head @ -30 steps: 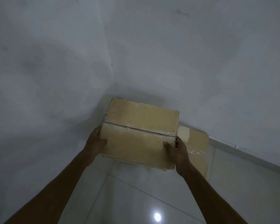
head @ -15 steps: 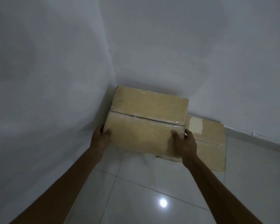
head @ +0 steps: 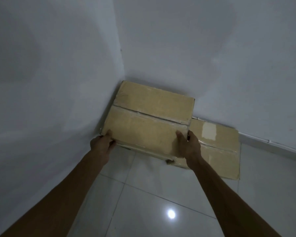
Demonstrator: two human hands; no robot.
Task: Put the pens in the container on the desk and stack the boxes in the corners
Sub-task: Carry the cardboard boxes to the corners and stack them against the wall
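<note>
Both hands grip the top box [head: 149, 122] by its near corners, left hand [head: 102, 144] and right hand [head: 189, 145] equally close, fingers curled round its edges; its long axis runs along the back wall, tucked into the corner atop the lower box [head: 217, 147].

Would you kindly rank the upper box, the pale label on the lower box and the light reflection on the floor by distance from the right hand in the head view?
1. upper box: gripped by the right hand.
2. pale label: just right, on the lower box.
3. light reflection: nearer the camera, on the floor.
</note>
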